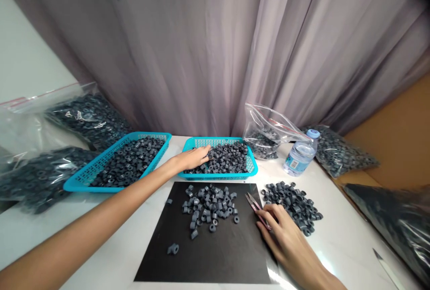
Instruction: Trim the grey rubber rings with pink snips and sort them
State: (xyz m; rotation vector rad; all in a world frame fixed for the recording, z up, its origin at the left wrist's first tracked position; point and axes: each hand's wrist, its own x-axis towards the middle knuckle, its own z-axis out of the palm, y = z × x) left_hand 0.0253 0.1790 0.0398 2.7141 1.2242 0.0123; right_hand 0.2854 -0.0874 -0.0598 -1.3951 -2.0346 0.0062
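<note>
L hand (195, 157) inside ctr basket (218, 176), grip unclear; R hand (280, 232) pinching pink tool (254, 205) at mat (211, 261) R edge.

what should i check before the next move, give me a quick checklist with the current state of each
1. Right hand has hold of the pink two-pronged tool: ok.
2. Left hand has a part gripped: cannot tell; it is at the parts in the right-hand turquoise basket, its grip unclear.
3. Grey parts on the black mat all in one group: not ok; a few lie apart from the main pile, one toward the near left.
4. Main pile separate from the right-hand pile: ok, a gap shows between them.
5. Water bottle upright with its cap on: ok.
6. Clear zip bag beside the bottle sealed: cannot tell.
</note>
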